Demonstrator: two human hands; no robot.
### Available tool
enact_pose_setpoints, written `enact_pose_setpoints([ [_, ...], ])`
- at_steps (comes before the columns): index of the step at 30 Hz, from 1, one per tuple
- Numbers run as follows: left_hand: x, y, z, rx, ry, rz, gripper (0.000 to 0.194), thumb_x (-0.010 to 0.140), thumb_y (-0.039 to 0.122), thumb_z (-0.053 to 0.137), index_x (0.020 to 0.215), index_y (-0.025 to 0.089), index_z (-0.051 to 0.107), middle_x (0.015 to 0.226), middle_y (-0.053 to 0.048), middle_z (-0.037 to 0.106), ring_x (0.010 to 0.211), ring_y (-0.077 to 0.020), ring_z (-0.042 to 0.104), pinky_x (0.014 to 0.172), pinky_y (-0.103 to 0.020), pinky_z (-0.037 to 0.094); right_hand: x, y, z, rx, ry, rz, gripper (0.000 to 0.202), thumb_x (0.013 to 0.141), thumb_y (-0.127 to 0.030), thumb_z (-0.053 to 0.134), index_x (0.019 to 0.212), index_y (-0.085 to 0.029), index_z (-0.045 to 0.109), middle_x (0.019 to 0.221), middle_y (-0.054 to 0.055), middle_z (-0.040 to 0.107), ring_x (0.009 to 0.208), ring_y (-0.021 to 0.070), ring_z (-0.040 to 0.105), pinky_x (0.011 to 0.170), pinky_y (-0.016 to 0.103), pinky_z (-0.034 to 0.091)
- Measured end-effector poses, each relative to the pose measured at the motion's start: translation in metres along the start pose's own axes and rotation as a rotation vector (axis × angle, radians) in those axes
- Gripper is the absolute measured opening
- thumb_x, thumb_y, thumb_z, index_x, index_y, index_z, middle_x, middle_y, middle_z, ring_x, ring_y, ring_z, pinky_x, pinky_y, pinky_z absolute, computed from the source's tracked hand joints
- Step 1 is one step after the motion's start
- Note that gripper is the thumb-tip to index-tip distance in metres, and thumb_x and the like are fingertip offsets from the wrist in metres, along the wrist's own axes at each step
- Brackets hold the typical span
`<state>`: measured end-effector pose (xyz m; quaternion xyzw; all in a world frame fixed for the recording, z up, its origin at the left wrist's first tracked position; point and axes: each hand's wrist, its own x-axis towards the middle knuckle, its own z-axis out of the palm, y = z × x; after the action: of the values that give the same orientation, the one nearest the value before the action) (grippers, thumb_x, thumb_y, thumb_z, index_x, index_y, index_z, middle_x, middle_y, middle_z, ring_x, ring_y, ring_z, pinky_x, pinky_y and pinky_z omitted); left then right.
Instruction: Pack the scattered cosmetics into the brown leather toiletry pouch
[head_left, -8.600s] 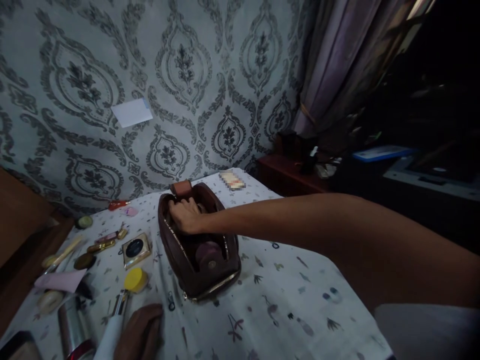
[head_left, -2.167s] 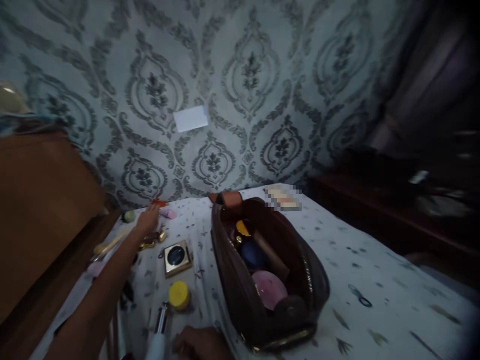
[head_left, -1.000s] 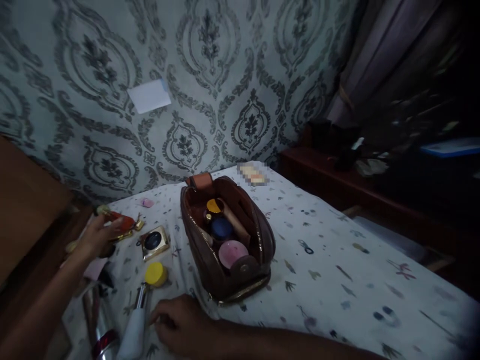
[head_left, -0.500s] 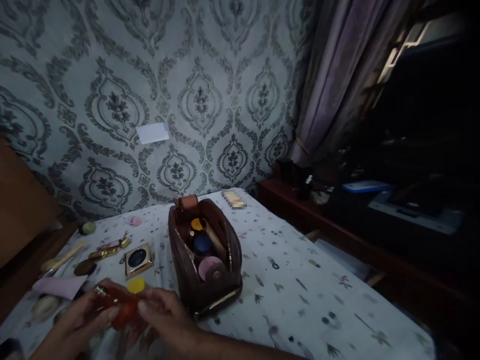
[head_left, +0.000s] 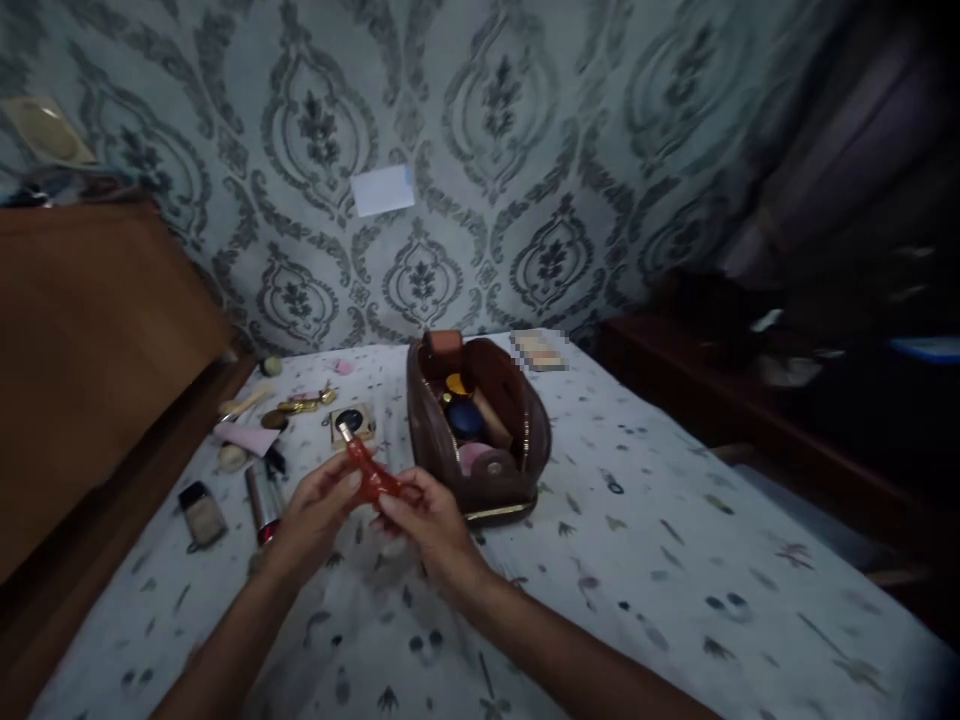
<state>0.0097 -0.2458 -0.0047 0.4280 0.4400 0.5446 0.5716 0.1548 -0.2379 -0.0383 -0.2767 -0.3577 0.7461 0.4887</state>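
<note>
In front of the bag, my left hand (head_left: 326, 500) and my right hand (head_left: 427, 515) both have their fingers closed around a shiny orange-red bottle (head_left: 371, 478) with a metallic neck. The bottle is tilted, its neck pointing up and left; fingers cover part of it. Just beyond my right hand stands a brown cosmetic bag (head_left: 495, 490), unzipped. Inside it are a dark blue round lid (head_left: 464, 420), an amber-yellow lid (head_left: 456, 384) and a pink round item (head_left: 474, 457). A square gold compact (head_left: 363, 413) lies behind the bottle.
Left of my hands lie a pink tube (head_left: 247, 436), a foundation bottle (head_left: 202, 514), a silver cylinder (head_left: 262, 500) and several small cosmetics. A brown wooden panel (head_left: 97, 340) borders the left side. A blurred flat item (head_left: 538, 350) rests near the wall.
The camera view has swung left and down. Both hands have stayed on the bottle and now appear farther right in view. A yellow round top seen beside them is no longer visible.
</note>
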Motion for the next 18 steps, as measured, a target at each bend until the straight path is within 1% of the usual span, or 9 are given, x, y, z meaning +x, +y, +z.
enact_pose_setpoints([
  [2, -0.005, -0.001, 0.003, -0.018, -0.026, 0.011, 0.051, 0.072, 0.043, 0.083, 0.113, 0.017, 0.069, 0.103, -0.009, 0.072, 0.095, -0.0222, 0.067, 0.079, -0.028, 0.052, -0.001, 0.002, 0.001, -0.063, 0.017, -0.048, 0.050, 0.062, -0.051, 0.086, 0.082, -0.019, 0.053, 0.076, -0.002, 0.069, 0.057, 0.0108, 0.063, 0.055, 0.022, 0.047],
  [4, -0.010, 0.000, 0.002, -0.004, -0.065, 0.002, 0.054, 0.074, 0.040, 0.082, 0.121, 0.019, 0.066, 0.110, -0.009, 0.071, 0.100, -0.0237, 0.066, 0.078, -0.028, 0.051, -0.003, 0.004, 0.002, -0.132, 0.021, -0.091, 0.049, 0.063, -0.051, 0.084, 0.081, -0.021, 0.050, 0.076, -0.003, 0.067, 0.056, 0.0112, 0.061, 0.052, 0.023, 0.046],
  [7, -0.014, 0.005, -0.003, 0.028, -0.133, -0.011, 0.054, 0.075, 0.038, 0.081, 0.123, 0.017, 0.065, 0.107, -0.010, 0.072, 0.100, -0.0245, 0.066, 0.082, -0.029, 0.050, -0.013, -0.002, 0.000, -0.314, -0.019, -0.141, 0.042, 0.072, -0.050, 0.077, 0.083, -0.021, 0.049, 0.079, -0.002, 0.065, 0.057, 0.0111, 0.057, 0.051, 0.023, 0.044],
  [10, -0.016, 0.012, -0.007, 0.053, -0.179, 0.013, 0.050, 0.076, 0.037, 0.080, 0.119, 0.017, 0.065, 0.106, -0.010, 0.071, 0.098, -0.0242, 0.066, 0.084, -0.031, 0.051, -0.026, -0.027, -0.002, -0.682, -0.050, -0.263, 0.026, 0.084, -0.043, 0.067, 0.090, -0.019, 0.059, 0.076, -0.002, 0.060, 0.065, 0.0123, 0.054, 0.059, 0.025, 0.042],
  [12, -0.017, 0.015, -0.009, 0.063, -0.224, 0.030, 0.045, 0.077, 0.035, 0.080, 0.115, 0.018, 0.064, 0.106, -0.009, 0.070, 0.095, -0.0228, 0.066, 0.082, -0.031, 0.052, -0.032, -0.051, -0.001, -0.867, -0.032, -0.394, 0.024, 0.088, -0.039, 0.063, 0.099, -0.018, 0.065, 0.074, -0.001, 0.057, 0.068, 0.0134, 0.053, 0.062, 0.026, 0.040],
  [14, -0.017, 0.018, -0.008, 0.099, -0.286, 0.033, 0.038, 0.078, 0.034, 0.079, 0.110, 0.018, 0.063, 0.102, -0.007, 0.069, 0.092, -0.0207, 0.066, 0.079, -0.028, 0.051, -0.033, -0.074, 0.002, -0.934, -0.048, -0.471, 0.029, 0.090, -0.037, 0.061, 0.111, -0.018, 0.066, 0.078, 0.000, 0.058, 0.072, 0.0142, 0.054, 0.066, 0.026, 0.041],
  [15, -0.018, 0.019, -0.007, 0.124, -0.323, 0.032, 0.035, 0.079, 0.034, 0.078, 0.108, 0.019, 0.063, 0.102, -0.007, 0.069, 0.093, -0.0204, 0.065, 0.079, -0.028, 0.051, -0.032, -0.084, 0.003, -0.939, -0.079, -0.480, 0.031, 0.090, -0.037, 0.061, 0.115, -0.018, 0.065, 0.080, 0.000, 0.059, 0.073, 0.0142, 0.055, 0.067, 0.026, 0.041],
  [17, -0.018, 0.019, -0.001, 0.168, -0.403, 0.027, 0.033, 0.083, 0.036, 0.075, 0.109, 0.019, 0.063, 0.105, -0.007, 0.068, 0.098, -0.0217, 0.064, 0.082, -0.029, 0.050, -0.029, -0.100, 0.004, -0.915, -0.159, -0.448, 0.032, 0.091, -0.037, 0.061, 0.116, -0.018, 0.067, 0.075, -0.001, 0.058, 0.069, 0.0130, 0.054, 0.063, 0.025, 0.040],
  [18, -0.017, 0.019, 0.002, 0.177, -0.438, 0.027, 0.034, 0.084, 0.037, 0.073, 0.111, 0.019, 0.063, 0.108, -0.008, 0.068, 0.100, -0.0225, 0.064, 0.084, -0.030, 0.050, -0.026, -0.106, 0.003, -0.890, -0.196, -0.419, 0.030, 0.091, -0.037, 0.061, 0.112, -0.018, 0.068, 0.072, -0.002, 0.056, 0.066, 0.0121, 0.052, 0.060, 0.024, 0.039],
])
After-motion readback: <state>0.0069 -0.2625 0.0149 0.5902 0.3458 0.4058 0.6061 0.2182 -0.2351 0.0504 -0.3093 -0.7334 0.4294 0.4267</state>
